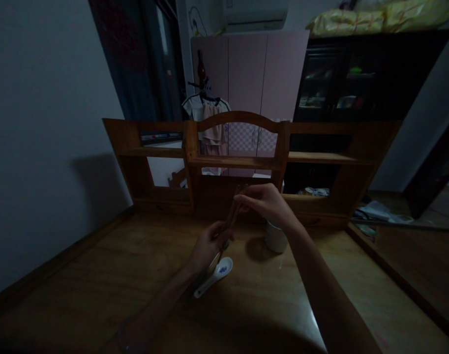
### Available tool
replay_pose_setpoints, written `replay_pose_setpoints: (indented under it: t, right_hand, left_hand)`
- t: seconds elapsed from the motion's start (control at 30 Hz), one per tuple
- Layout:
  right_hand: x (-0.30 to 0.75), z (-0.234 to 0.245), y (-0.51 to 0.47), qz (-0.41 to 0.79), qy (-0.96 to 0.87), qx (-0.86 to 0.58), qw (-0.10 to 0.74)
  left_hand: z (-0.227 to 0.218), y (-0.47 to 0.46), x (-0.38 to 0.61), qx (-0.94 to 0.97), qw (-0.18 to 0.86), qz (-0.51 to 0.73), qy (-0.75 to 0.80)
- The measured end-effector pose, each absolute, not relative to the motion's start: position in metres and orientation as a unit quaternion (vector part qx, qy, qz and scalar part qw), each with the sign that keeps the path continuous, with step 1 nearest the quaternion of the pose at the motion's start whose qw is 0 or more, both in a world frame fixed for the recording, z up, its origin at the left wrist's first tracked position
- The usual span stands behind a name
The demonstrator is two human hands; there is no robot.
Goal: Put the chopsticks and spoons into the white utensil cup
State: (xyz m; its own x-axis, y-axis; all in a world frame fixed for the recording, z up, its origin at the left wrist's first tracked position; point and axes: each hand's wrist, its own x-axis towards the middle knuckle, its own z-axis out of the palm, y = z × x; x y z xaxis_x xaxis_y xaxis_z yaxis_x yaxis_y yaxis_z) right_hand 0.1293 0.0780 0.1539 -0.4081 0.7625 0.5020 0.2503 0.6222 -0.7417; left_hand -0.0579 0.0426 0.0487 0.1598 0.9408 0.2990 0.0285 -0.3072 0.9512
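Thin brown chopsticks (231, 216) slant up and away above the table. My left hand (210, 243) is closed around their lower part, while the fingers of my right hand (263, 200) pinch them near the upper end. How many sticks there are is hard to make out in the dim light. Below my left hand, a white soup spoon (214, 278) with a blue pattern in its bowl lies on the table. Partly behind my right wrist stands a pale round container (276, 239). Something small and light, mostly covered by my left hand, sits just beyond the spoon.
The wooden table (143, 265) carries a low wooden shelf unit (237, 161) along its back edge. A white wall (43, 123) borders the left side. Behind are a pink wardrobe (246, 73), hanging clothes (209, 110) and a dark cabinet (375, 78).
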Motion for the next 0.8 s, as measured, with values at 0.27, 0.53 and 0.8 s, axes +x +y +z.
replay_pose_setpoints:
  t: [0.27, 0.53, 0.8]
  right_hand:
    - [0.125, 0.127, 0.111, 0.413, -0.695, -0.332, 0.486]
    - [0.109, 0.063, 0.130, 0.486, -0.668, -0.475, 0.305]
    - [0.095, 0.035, 0.126, 0.499, -0.703, -0.466, 0.199]
  left_hand:
    - [0.037, 0.064, -0.081, 0.494, 0.360, 0.649, 0.454]
    - [0.029, 0.063, -0.077, 0.437, 0.463, 0.639, 0.432]
    - [0.022, 0.063, -0.067, 0.473, 0.487, 0.607, 0.413]
